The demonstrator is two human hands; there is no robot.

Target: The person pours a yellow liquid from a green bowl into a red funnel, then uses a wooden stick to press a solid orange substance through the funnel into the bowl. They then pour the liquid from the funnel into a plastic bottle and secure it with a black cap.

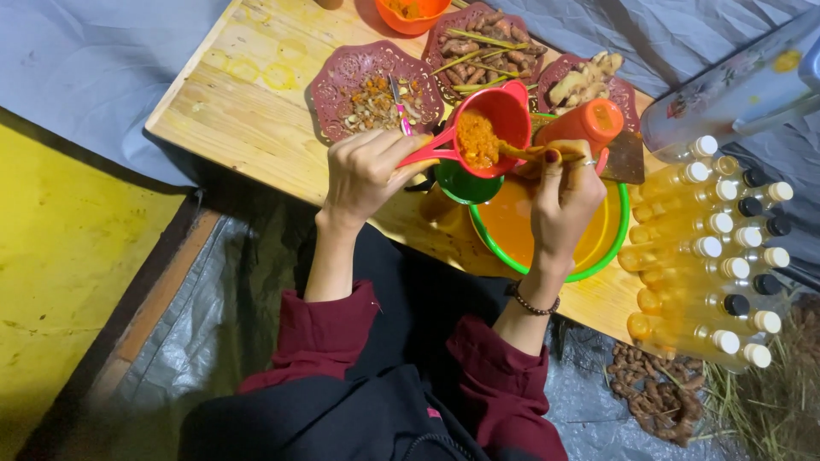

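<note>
Past my green basin, three maroon plates of roots and spices sit on the tabletop; capped bottles of yellow liquid lie right of it.

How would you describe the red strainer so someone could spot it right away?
Start at the wooden table and find the green-rimmed bowl of orange liquid. Just above its left edge, the left hand holds the red strainer by its handle. It alone holds orange pulp, unlike the maroon plates behind it.
</note>
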